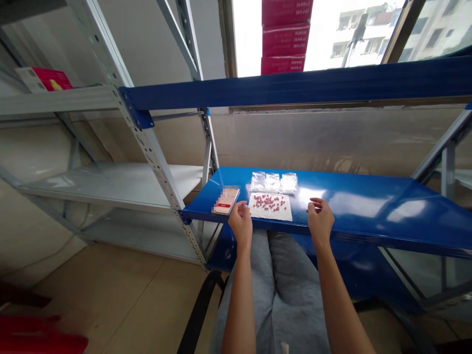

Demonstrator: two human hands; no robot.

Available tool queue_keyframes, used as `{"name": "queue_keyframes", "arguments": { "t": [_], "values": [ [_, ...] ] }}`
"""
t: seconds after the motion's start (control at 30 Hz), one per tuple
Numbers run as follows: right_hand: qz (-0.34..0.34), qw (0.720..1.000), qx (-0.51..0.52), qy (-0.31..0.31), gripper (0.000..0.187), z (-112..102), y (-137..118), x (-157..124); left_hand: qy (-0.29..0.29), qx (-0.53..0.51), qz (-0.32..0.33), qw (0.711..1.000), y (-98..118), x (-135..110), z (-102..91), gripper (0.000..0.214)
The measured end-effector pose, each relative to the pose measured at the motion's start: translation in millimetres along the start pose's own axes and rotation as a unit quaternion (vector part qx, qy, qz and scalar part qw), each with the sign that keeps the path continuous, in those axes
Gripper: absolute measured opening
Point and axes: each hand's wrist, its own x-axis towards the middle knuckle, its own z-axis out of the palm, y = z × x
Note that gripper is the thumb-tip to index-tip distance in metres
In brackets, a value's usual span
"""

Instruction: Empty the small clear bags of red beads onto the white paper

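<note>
Your left hand [240, 221] sits at the front edge of the blue steel shelf [368, 216], between a blurred card [225, 201] and a white sheet [283, 215] of pink capsules [269, 202]. Your right hand [320, 220] is just right of the sheet. Fingers on both loosely curled, narrow, holding nothing. Three clear zip bags [273, 183] lie behind the sheet. Nothing picked yet; a capsule needs a fine pinch.

Room on the blue shelf [368, 206] past the right hand [320, 221]; white sheet [271, 214] just beside the left hand [240, 223]
</note>
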Motion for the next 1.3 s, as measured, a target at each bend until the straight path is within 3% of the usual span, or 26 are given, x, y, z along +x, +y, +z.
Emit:
{"name": "queue_keyframes", "arguments": {
  "t": [0.17,0.4,1.3],
  "values": [
    [0.024,1.0,0.016,-0.008,0.026,-5.2,5.6,6.2,-0.008,-0.003,-0.008,1.0,-10.0,1.8,-9.4,0.023],
    [0.029,0.997,0.066,0.005,0.03,-10.2,17.1,13.3,-0.013,0.0,-0.021,1.0,-5.6,5.0,-16.7,0.023],
    [0.073,0.988,0.133,0.016,0.029,-19.5,21.7,19.9,-0.011,-0.006,-0.034,0.999,-3.6,6.3,-18.6,0.022]
  ]
}}
